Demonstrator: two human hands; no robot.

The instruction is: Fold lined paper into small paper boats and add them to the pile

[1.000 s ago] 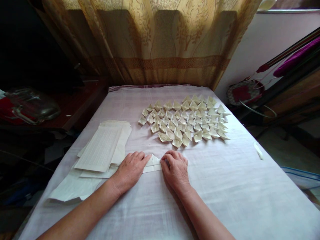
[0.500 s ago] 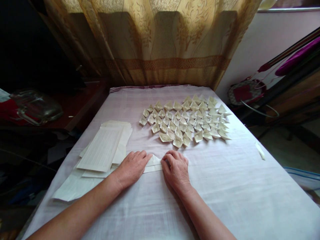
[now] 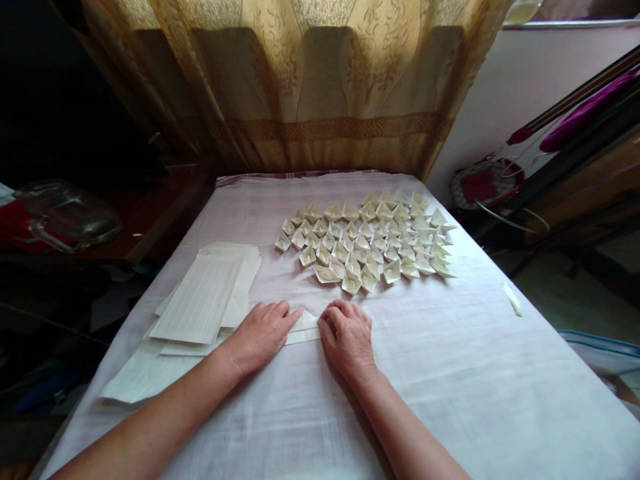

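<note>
A partly folded sheet of paper (image 3: 304,331) lies flat on the table between my hands, with a pointed top and a strip along its lower edge. My left hand (image 3: 266,331) rests on its left end, fingers curled and pressed together on the paper. At the right end, my right hand (image 3: 349,333) pinches the paper between thumb and bent fingers. Both palms hide the sheet's outer ends. Just beyond the hands stand many small folded paper boats (image 3: 365,247), packed close together.
A pile of lined paper sheets (image 3: 197,300) lies by my left forearm. The white tablecloth (image 3: 440,393) covers the table. A small paper scrap (image 3: 513,299) is near the right edge. A patterned curtain (image 3: 320,87) hangs behind; a glass jar (image 3: 70,217) lies on a dark surface at left.
The whole view has shifted slightly, so everything appears a little further left. Both hands keep their places on the folded paper.
</note>
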